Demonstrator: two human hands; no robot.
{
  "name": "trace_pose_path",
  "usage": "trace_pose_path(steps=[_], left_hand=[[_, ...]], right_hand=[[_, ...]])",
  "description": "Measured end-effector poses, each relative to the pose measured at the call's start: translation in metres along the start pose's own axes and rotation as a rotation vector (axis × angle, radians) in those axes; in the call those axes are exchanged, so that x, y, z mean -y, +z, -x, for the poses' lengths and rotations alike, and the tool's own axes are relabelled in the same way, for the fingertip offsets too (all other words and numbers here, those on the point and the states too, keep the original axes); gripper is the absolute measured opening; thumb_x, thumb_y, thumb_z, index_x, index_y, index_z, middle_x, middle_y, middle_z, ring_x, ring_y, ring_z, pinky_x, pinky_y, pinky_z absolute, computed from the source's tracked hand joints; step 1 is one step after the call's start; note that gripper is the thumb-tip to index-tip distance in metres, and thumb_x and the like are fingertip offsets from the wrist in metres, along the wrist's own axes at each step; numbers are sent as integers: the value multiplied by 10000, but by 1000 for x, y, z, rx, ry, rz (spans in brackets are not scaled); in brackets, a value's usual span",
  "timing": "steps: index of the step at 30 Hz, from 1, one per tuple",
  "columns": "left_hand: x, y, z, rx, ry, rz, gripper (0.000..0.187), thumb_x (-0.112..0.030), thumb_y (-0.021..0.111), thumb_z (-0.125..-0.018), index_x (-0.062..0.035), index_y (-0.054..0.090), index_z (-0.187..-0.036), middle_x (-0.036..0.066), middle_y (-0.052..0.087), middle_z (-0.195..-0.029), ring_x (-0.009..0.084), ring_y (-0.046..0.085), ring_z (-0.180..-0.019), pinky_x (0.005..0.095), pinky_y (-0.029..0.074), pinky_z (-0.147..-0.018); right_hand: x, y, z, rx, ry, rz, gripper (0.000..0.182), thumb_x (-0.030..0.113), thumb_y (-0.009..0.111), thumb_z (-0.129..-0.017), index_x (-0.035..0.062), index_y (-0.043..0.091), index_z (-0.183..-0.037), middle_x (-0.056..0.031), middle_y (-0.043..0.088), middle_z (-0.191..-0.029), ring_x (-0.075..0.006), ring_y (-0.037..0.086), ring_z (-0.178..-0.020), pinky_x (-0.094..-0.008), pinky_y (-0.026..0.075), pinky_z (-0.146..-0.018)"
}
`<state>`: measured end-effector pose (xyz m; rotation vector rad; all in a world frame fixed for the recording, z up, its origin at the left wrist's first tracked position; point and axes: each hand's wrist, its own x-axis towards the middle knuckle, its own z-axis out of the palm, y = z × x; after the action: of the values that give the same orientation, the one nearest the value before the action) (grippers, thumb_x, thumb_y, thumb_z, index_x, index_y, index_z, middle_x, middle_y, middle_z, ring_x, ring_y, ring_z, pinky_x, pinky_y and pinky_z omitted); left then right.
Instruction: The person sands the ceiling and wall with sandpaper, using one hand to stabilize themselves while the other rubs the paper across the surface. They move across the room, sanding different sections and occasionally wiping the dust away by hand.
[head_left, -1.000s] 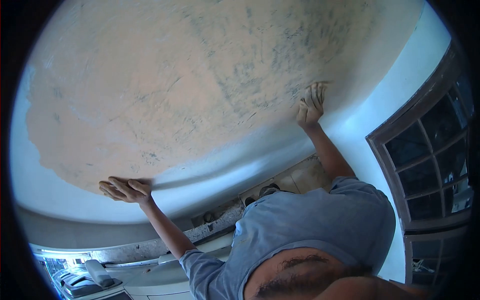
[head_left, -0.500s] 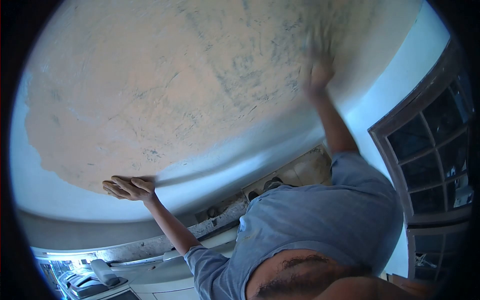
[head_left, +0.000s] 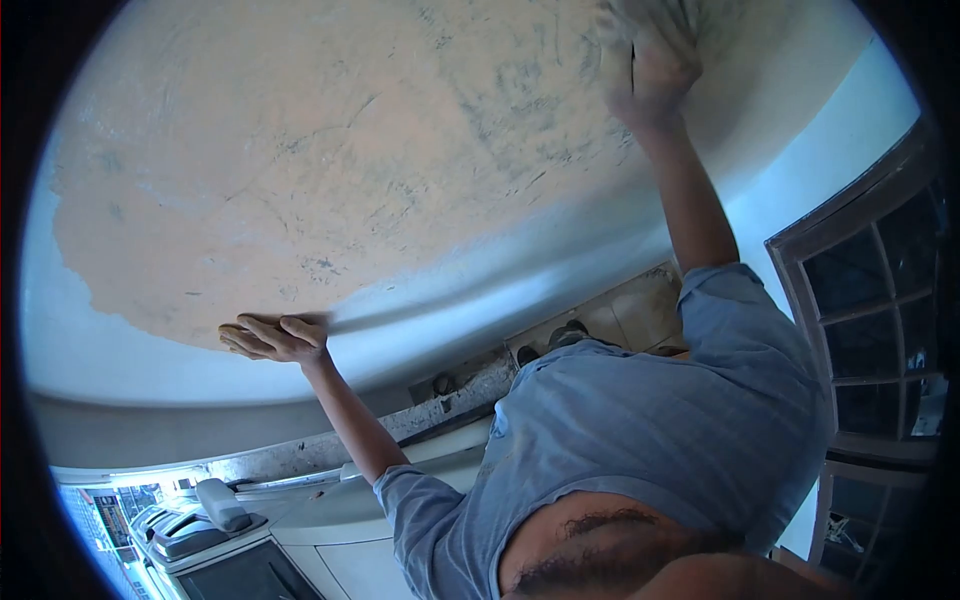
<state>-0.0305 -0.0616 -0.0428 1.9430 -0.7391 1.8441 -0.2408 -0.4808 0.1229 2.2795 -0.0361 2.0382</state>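
A large patch of beige filler with dark grey smudges and scratches covers most of the wall in front of me. My left hand rests flat against the lower left border of this patch, fingers stretched out and dusty, holding nothing. High on the right, my right hand is at the smudged part of the wall. Its fingers are smeared by motion and reach close to the upper edge of the view. Whether anything lies under that palm I cannot make out.
A dark-framed door with glass panes stands at the right. Below the patch runs a smooth pale band of wall. My shoes show on the tiled floor. At lower left are a white cabinet and a grey object on top.
My right hand has moved upward along the wall. My left hand stays flat on the patch's border, and the whole view has shifted slightly.
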Motion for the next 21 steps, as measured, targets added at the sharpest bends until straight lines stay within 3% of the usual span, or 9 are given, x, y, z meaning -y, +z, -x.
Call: trace_pose_path(steps=[3, 6, 9, 15, 16, 17, 18, 19, 21], left_hand=[[0, 0, 1, -6, -3, -2, 591, -336, 308, -978, -5, 303, -1468, 232, 186, -1547, 379, 181, -1435, 534, 132, -1153], [0, -1, 0, -2, 4, 6, 598, -331, 311, -977, 7, 288, -1470, 245, 165, -1548, 380, 164, -1440, 527, 118, -1156], [4, -2, 4, 37, -12, 34, 614, -341, 334, -969, -2, 275, -1478, 268, 152, -1544, 415, 142, -1438, 538, 95, -1149], [3, -1, 3, 24, 8, 34, 613, -349, 319, -972, -8, 273, -1480, 264, 150, -1545, 385, 144, -1445, 528, 92, -1157], [3, -2, 3, 36, 14, 35, 613, -349, 319, -972, -8, 273, -1480, 264, 150, -1545, 385, 144, -1445, 528, 92, -1157], [2, -1, 2, 23, 18, 26, 607, -341, 316, -972, -4, 280, -1475, 255, 159, -1546, 378, 154, -1444, 526, 106, -1158], [1, -1, 1, 8, 17, 12, 602, -334, 313, -971, 1, 288, -1471, 246, 168, -1547, 371, 165, -1442, 524, 121, -1159], [-1, 0, -2, -6, 17, 16, 602, -335, 315, -970, 4, 293, -1468, 241, 169, -1548, 365, 166, -1443, 524, 122, -1159], [0, 0, 0, -3, 12, 14, 603, -335, 314, -970, 5, 293, -1467, 242, 171, -1547, 366, 165, -1443, 524, 120, -1159]], right_hand=[[26, 7, 61, -50, -14, -7, 252, 185, 550, -889, 82, 719, -1046, -119, 656, -1188, -305, 527, -1239, -490, 234, -1113], [32, 23, 189, 8, -54, -69, 245, 191, 548, -894, 76, 724, -1019, -93, 668, -1164, -294, 496, -1272, -496, 204, -1121], [30, 24, 199, 58, -96, -124, 248, 208, 549, -903, 81, 726, -1022, -82, 673, -1158, -279, 487, -1284, -485, 191, -1123], [50, 15, 16, 61, -119, -45, 300, 246, 532, -929, 214, 674, -1192, -3, 649, -1232, -193, 458, -1304, -439, 174, -1130], [62, 14, -13, 67, -107, -47, 300, 246, 532, -929, 214, 674, -1192, -3, 649, -1232, -193, 458, -1304, -439, 174, -1130], [74, 16, -39, 18, -127, 3, 325, 224, 507, -943, 118, 643, -1218, -58, 621, -1268, -233, 450, -1317, -430, 186, -1139], [81, 17, -50, -33, -152, 50, 363, 203, 482, -957, 23, 613, -1245, -114, 593, -1304, -274, 443, -1329, -420, 199, -1148], [83, 19, -44, -31, -154, 40, 363, 203, 482, -957, 23, 613, -1245, -114, 593, -1304, -274, 443, -1329, -420, 199, -1148], [87, 29, -5, 17, -122, -9, 340, 243, 510, -944, 160, 624, -1254, -32, 629, -1259, -208, 443, -1319, -432, 168, -1145]])
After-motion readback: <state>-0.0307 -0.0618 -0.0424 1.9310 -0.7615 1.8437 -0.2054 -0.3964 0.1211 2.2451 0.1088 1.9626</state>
